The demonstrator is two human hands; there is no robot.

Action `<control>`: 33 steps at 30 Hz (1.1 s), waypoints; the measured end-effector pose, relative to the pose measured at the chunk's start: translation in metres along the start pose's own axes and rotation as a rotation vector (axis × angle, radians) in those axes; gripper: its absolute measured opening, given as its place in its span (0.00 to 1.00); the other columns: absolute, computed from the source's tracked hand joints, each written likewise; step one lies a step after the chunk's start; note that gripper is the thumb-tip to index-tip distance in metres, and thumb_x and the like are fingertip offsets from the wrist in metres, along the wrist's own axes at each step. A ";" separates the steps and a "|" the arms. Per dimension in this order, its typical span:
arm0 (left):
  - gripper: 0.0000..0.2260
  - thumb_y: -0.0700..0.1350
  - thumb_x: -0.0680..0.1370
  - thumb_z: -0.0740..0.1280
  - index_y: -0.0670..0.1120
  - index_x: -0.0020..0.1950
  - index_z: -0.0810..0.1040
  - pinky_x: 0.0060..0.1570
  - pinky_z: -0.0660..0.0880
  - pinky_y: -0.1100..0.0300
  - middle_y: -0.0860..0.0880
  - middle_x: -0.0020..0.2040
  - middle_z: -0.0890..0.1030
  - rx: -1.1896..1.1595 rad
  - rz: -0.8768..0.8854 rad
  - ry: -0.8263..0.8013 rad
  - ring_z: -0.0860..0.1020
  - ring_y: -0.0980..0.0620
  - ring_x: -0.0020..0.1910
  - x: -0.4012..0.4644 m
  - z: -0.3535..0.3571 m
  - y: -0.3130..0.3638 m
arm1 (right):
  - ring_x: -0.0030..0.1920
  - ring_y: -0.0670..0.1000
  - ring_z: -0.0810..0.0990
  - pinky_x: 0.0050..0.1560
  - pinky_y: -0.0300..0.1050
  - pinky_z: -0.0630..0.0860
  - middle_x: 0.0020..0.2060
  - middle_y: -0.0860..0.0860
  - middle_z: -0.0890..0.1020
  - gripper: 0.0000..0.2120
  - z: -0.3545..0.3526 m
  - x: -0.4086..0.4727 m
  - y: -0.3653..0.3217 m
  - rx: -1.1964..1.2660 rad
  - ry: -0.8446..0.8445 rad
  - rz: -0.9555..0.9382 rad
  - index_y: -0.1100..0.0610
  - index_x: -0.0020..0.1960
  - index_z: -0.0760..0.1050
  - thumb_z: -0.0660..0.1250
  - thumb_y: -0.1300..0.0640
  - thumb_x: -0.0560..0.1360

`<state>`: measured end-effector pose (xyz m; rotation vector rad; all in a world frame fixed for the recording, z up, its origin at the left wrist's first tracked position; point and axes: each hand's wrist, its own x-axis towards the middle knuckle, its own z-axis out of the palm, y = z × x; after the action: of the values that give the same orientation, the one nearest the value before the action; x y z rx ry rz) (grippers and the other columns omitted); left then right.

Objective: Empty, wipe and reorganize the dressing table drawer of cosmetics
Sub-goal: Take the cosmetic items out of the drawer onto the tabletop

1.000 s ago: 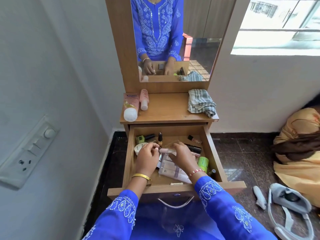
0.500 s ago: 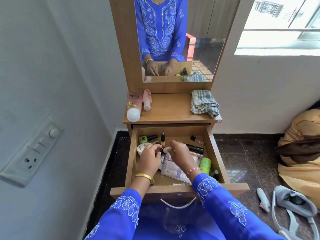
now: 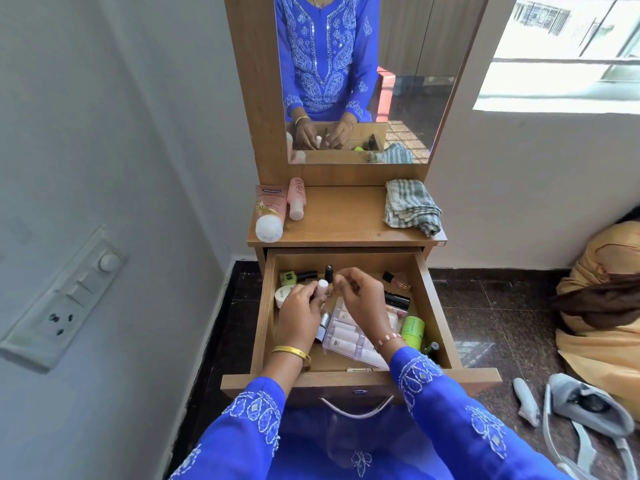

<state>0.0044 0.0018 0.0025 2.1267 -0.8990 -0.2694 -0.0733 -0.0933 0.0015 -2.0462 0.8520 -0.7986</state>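
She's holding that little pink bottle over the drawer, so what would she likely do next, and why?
Probably lift the small pink bottle in her left hand up onto the tabletop beside the two pink tubes; the drawer still holds many cosmetics.

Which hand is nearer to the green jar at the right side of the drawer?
The right hand. Its wrist passes just beside the green jar, on the jar's left. The left hand is farther away, at the drawer's left side, holding a small pink bottle.

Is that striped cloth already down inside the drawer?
No, the striped cloth lies folded on the tabletop near its right edge, above the open drawer.
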 end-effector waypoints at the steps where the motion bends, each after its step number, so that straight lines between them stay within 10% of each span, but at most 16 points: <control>1: 0.12 0.40 0.78 0.62 0.41 0.59 0.77 0.44 0.62 0.71 0.45 0.55 0.79 -0.011 -0.026 0.028 0.75 0.48 0.56 0.001 -0.001 0.000 | 0.36 0.45 0.76 0.38 0.28 0.69 0.39 0.53 0.81 0.06 0.000 0.005 0.001 -0.013 0.017 0.038 0.61 0.50 0.79 0.64 0.63 0.76; 7: 0.09 0.42 0.79 0.60 0.40 0.53 0.77 0.40 0.69 0.59 0.42 0.47 0.80 -0.139 -0.187 0.077 0.77 0.45 0.46 0.005 -0.005 -0.008 | 0.53 0.53 0.76 0.57 0.44 0.74 0.57 0.56 0.73 0.23 0.010 0.028 0.002 -0.257 -0.218 0.019 0.57 0.69 0.67 0.57 0.68 0.75; 15: 0.09 0.49 0.80 0.59 0.50 0.43 0.75 0.30 0.67 0.65 0.56 0.36 0.75 -0.233 -0.320 0.079 0.73 0.56 0.34 0.006 -0.016 -0.010 | 0.48 0.58 0.78 0.49 0.50 0.75 0.46 0.58 0.79 0.08 0.012 0.029 0.002 -0.395 -0.248 0.006 0.63 0.51 0.73 0.60 0.68 0.73; 33: 0.08 0.42 0.75 0.67 0.39 0.51 0.79 0.34 0.66 0.72 0.48 0.42 0.78 -0.296 0.131 0.233 0.75 0.54 0.40 0.088 -0.050 0.066 | 0.37 0.52 0.76 0.41 0.45 0.74 0.35 0.51 0.78 0.06 -0.039 0.102 -0.065 -0.015 0.025 -0.049 0.60 0.47 0.78 0.68 0.66 0.71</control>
<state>0.0572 -0.0566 0.0943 1.7766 -0.8032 -0.0790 -0.0244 -0.1564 0.1004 -2.0810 0.8267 -0.8486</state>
